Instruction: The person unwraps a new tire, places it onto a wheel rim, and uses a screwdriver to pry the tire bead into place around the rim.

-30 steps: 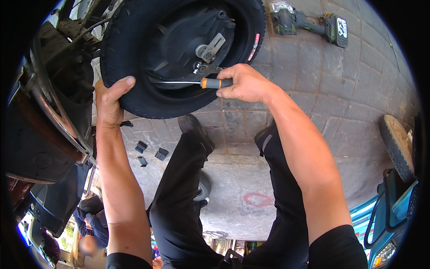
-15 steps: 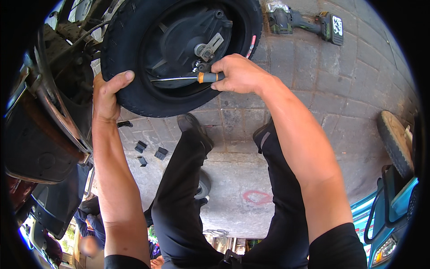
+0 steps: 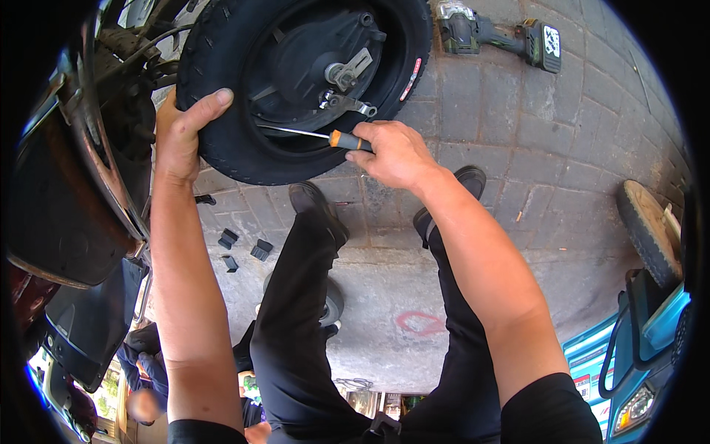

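Note:
A black scooter wheel with its tyre (image 3: 255, 159) stands in front of me at the top of the head view. Its dark hub (image 3: 296, 66) carries a metal lever arm (image 3: 353, 68). My left hand (image 3: 183, 133) grips the tyre's left side, thumb lying on the sidewall. In my right hand (image 3: 392, 152) is a screwdriver (image 3: 347, 140) with an orange and grey handle, the fingers wrapped round it. Its thin shaft points left, the tip at the inner edge of the tyre near the rim. Whether the tip touches the rim I cannot tell.
A cordless impact wrench (image 3: 499, 33) lies on the paving right of the wheel. Motorcycle parts (image 3: 74, 148) crowd the left side. Small black pieces (image 3: 259, 249) lie on the ground. A blue vehicle (image 3: 629, 348) stands at the lower right; another person (image 3: 144, 370) is at the lower left.
My right hand has moved slightly down and the screwdriver now slants, its handle lower than its tip. The wheel has shifted a little up in view, and my right foot shows more.

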{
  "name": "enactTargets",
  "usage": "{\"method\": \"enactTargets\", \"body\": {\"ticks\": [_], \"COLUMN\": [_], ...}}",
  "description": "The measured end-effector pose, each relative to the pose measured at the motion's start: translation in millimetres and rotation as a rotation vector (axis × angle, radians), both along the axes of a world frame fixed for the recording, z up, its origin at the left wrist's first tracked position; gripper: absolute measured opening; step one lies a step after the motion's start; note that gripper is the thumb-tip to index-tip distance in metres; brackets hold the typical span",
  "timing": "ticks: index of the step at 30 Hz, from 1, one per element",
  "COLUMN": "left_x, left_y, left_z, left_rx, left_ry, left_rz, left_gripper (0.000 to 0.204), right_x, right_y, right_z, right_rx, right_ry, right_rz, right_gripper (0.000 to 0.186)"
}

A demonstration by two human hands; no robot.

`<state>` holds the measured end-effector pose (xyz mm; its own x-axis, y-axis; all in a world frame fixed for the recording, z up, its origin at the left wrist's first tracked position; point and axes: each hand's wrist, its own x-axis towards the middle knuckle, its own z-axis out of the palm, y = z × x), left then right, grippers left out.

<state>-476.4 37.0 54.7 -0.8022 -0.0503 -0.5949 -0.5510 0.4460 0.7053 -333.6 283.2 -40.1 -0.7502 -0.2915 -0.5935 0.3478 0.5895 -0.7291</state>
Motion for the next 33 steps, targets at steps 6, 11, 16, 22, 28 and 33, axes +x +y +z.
{"method": "enactTargets", "body": {"ticks": [6,11,16,22,28,33], "left_x": [29.2,65.8,67.0,55.9,48.7,43.8], "left_y": [-8.7,-18.5,-33.6,-44.1,-47.3,-40.2], "left_z": [-8.4,-19.2,-29.7,-29.4,-26.5,-21.0], "left_rx": [-0.038,-0.047,0.065,0.104,0.103,0.062], "left_ry": [0.323,0.211,0.105,0.055,-0.002,0.012], "left_rz": [0.086,0.045,0.159,0.164,0.073,0.069], "left_gripper": [0.094,0.086,0.078,0.075,0.084,0.081], "right_x": [6.5,6.2,-4.6,-18.6,-21.5,-21.0], "right_y": [5.8,7.4,14.3,20.5,18.1,11.0], "right_z": [5.8,-0.1,-10.1,-17.5,-21.1,-9.4], "right_rx": [-0.016,-0.031,-0.069,-0.092,-0.113,-0.045], "right_ry": [-0.104,-0.018,-0.027,0.051,0.111,0.062], "right_rz": [0.036,0.021,0.059,0.109,0.106,0.053], "right_gripper": [0.027,0.024,0.024,0.024,0.025,0.024]}}
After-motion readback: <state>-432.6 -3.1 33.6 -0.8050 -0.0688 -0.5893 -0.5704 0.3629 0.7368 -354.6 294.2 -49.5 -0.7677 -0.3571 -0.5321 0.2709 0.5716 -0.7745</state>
